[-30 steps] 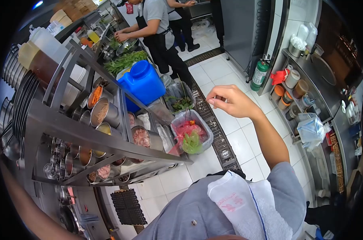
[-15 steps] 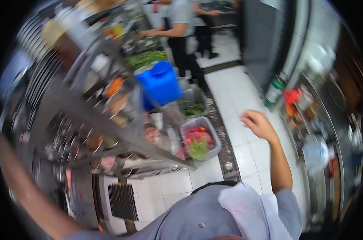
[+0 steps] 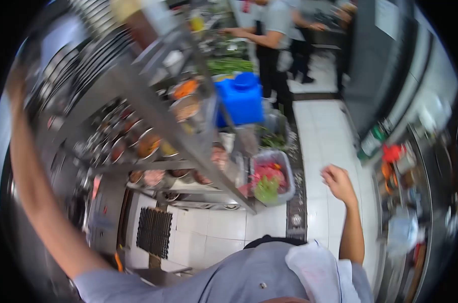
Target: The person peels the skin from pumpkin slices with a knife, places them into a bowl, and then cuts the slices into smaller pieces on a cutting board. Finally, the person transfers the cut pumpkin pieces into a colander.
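Note:
My left arm reaches up along the left edge of the view. My left hand [image 3: 18,83] is a dark blur beside a stack of plates [image 3: 100,63] on top of the metal shelf; its fingers cannot be made out. Out to the right, my right hand [image 3: 338,183] hangs over the white tiled floor, its fingers loosely curled with nothing in them. It touches nothing. Left of it on the floor stands a clear plastic tub [image 3: 291,178] holding red and light green scraps.
Metal bowls of ingredients [image 3: 149,144] line the steel shelf [image 3: 168,118]. A blue jug [image 3: 241,101] stands behind it. Two people [image 3: 272,30] work at the back. A crowded steel shelf [image 3: 422,166] and a green bottle [image 3: 373,141] are on the right. A black mat [image 3: 155,232] lies low left.
My left arm has swung upward, and its hand has come up beside the plates. The view has turned left, so the shelf, jug and tub appear further right. My right hand stays curled.

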`<action>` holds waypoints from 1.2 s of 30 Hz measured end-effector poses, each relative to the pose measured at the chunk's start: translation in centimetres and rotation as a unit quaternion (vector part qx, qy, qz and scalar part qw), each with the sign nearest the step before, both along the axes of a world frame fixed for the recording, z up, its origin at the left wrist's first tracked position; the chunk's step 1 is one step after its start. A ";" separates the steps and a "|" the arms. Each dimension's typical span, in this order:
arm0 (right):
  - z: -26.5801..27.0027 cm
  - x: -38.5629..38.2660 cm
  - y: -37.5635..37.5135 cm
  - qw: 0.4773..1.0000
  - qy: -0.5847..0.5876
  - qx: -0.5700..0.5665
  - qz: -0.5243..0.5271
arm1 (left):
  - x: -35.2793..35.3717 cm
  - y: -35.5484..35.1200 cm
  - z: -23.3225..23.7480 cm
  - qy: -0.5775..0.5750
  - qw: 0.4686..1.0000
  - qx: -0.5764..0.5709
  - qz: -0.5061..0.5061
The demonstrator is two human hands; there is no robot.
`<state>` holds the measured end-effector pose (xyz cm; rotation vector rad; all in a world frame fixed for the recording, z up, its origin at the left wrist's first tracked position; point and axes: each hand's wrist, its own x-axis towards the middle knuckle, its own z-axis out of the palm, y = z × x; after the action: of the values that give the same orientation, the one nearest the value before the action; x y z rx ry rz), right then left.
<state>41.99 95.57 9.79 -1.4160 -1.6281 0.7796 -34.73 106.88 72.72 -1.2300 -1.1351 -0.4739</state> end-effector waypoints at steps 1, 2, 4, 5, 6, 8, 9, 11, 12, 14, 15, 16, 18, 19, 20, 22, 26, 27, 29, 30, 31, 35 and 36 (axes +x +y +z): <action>-0.7 0.3 0.2 0.998 -0.060 0.012 0.018 | 3.1 -1.0 -0.5 0.079 0.993 0.071 0.058; -1.2 -0.1 -0.2 1.000 -0.015 0.006 0.024 | 6.6 -3.9 -2.1 0.153 0.970 0.148 0.118; -1.2 -0.6 -0.9 0.997 -0.023 0.011 0.066 | 4.2 -7.8 -2.3 0.137 0.942 0.304 0.024; -1.9 -0.8 -1.1 0.994 -0.052 0.033 0.087 | 0.5 -9.2 -2.3 0.073 0.952 0.294 0.039; -2.3 -0.9 -1.4 0.991 -0.031 0.042 0.125 | 5.2 -11.9 -5.9 0.001 0.950 0.304 -0.071; -3.5 -1.2 -2.1 0.986 -0.027 0.009 0.166 | 0.9 -18.0 -8.7 -0.133 0.960 0.246 0.023; -4.9 -1.4 -2.2 0.979 -0.037 0.040 0.194 | 7.9 -21.0 -13.4 -0.240 0.946 0.212 -0.040; -6.4 -1.6 -3.4 0.968 -0.029 0.042 0.247 | -2.2 -26.1 -15.9 -0.394 0.915 0.004 -0.084; -6.5 -1.7 -4.4 0.961 -0.040 0.007 0.274 | 10.0 -28.8 -20.8 -0.481 0.869 0.114 0.000; -7.8 -1.4 -6.7 0.953 -0.019 0.020 0.302 | 16.1 -32.7 -28.1 -0.434 0.896 0.077 -0.043; -8.3 -1.3 -7.9 0.941 -0.011 -0.009 0.339 | 21.0 -34.4 -31.8 -0.434 0.900 0.014 -0.047; -9.0 -1.2 -9.2 0.926 -0.002 -0.039 0.375 | 26.2 -35.8 -35.4 -0.432 0.899 -0.049 -0.051; -11.4 -1.1 -11.9 0.914 -0.020 -0.048 0.403 | 33.1 -37.7 -42.3 -0.505 0.857 -0.081 -0.061; -12.2 -0.9 -13.2 0.904 -0.040 -0.051 0.423 | 36.0 -38.7 -45.8 -0.545 0.818 -0.134 -0.125; -12.2 -0.6 -14.9 0.902 -0.038 -0.054 0.426 | 38.9 -39.9 -48.5 -0.532 0.822 -0.184 -0.087; -11.9 0.3 -17.4 0.879 -0.013 -0.102 0.465 | 42.2 -43.1 -54.4 -0.614 0.756 -0.224 -0.047; -13.1 0.7 -20.6 0.846 -0.097 -0.097 0.516 | 46.6 -51.9 -61.5 -0.759 0.624 -0.179 -0.056; -13.5 0.5 -21.4 0.844 -0.086 -0.087 0.522 | 47.6 -54.2 -61.5 -0.763 0.619 -0.184 -0.031; -14.2 -0.4 -22.9 0.838 -0.060 -0.092 0.535 | 48.4 -58.6 -62.3 -0.769 0.619 -0.154 -0.042; -14.4 -1.4 -23.8 0.835 -0.035 -0.097 0.540 | 49.1 -61.6 -62.4 -0.769 0.623 -0.128 -0.059; -14.3 -2.1 -24.6 0.839 -0.023 -0.080 0.537 | 50.0 -64.5 -60.8 -0.790 0.579 -0.188 0.070; -11.6 -5.4 -29.0 0.774 -0.070 -0.060 0.626 | 54.8 -75.3 -63.0 -0.759 0.634 -0.007 0.147; -12.1 -6.5 -30.4 0.760 -0.134 -0.089 0.629 | 56.2 -77.9 -61.9 -0.723 0.668 -0.037 0.172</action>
<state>35.44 65.18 -2.35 -0.3139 -2.7773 1.5169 21.51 29.02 10.81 -0.4420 -2.6823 -1.1929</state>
